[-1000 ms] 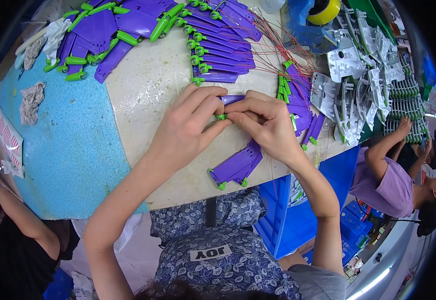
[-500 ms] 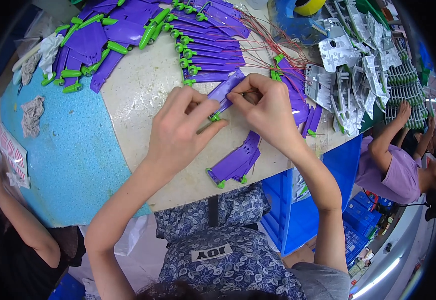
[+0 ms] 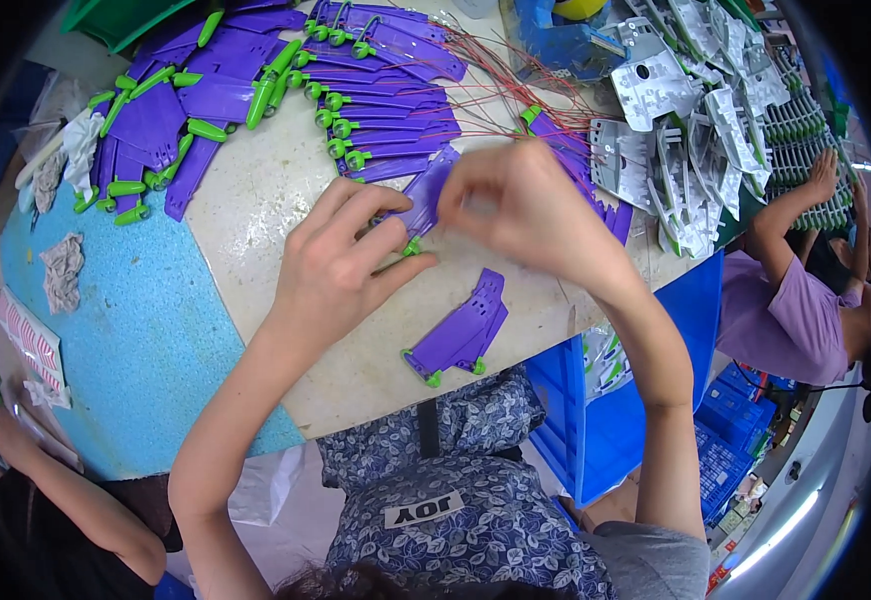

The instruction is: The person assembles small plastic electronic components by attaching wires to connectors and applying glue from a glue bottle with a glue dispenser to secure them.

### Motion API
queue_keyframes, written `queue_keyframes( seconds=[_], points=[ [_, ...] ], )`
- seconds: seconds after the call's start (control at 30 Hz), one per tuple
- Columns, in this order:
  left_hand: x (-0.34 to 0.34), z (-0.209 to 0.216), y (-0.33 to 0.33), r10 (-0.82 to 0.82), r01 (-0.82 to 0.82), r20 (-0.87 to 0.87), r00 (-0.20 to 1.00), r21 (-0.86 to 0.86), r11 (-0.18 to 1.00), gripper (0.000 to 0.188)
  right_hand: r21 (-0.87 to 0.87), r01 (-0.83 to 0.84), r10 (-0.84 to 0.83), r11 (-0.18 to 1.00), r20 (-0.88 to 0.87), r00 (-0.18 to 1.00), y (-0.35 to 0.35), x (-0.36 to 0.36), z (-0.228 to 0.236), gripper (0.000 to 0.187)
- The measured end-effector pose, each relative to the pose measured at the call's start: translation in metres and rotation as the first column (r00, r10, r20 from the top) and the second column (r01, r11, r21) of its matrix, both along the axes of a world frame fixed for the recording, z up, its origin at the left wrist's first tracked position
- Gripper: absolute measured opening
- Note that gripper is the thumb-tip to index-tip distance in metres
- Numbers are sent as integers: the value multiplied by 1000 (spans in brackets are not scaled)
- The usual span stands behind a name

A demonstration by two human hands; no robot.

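My left hand (image 3: pixel 341 265) pinches the lower, green-tipped end of a flat purple plastic part (image 3: pixel 424 195) above the cream table top (image 3: pixel 256 190). My right hand (image 3: pixel 516 215) is closed on the same part's upper end and looks blurred. Thin red wires (image 3: pixel 516 70) run from that spot up toward the back. A small stack of like purple parts with green knobs (image 3: pixel 461 330) lies on the table just below both hands.
Rows of purple parts with green pieces (image 3: pixel 376 90) fan across the far table, more at the left (image 3: pixel 166 110). Grey metal brackets (image 3: pixel 676 140) pile at right. A blue foam mat (image 3: pixel 126 330) covers the left. A blue crate (image 3: pixel 606 400) stands below. One person sits right (image 3: pixel 786 300), another's arm lower left (image 3: pixel 66 490).
Both hands have lifted the purple part up and away from the table edge toward the rows. The right hand has shifted onto its upper end.
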State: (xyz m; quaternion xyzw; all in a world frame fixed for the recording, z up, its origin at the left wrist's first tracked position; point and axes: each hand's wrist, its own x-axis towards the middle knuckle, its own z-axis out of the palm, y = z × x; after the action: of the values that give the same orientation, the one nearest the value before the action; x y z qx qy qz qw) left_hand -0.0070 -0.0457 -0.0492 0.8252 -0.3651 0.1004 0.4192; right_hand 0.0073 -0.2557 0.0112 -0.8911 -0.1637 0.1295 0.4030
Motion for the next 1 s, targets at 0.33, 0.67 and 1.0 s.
queue_keyframes(
  seconds=[0.33, 0.67, 1.0],
  points=[
    [1, 11, -4, -62, 68, -46, 997, 123, 990, 31, -3, 161, -146, 987, 403, 903, -15, 12, -7, 20],
    [-1, 3, -4, -45, 52, -88, 995, 78, 996, 58, 372, 724, -712, 580, -200, 673, -93, 63, 32, 29],
    [5, 2, -3, -8, 8, -115, 993, -4, 1000, 77, 385, 296, -200, 874, -270, 942, -3, -38, 26, 15]
  ],
)
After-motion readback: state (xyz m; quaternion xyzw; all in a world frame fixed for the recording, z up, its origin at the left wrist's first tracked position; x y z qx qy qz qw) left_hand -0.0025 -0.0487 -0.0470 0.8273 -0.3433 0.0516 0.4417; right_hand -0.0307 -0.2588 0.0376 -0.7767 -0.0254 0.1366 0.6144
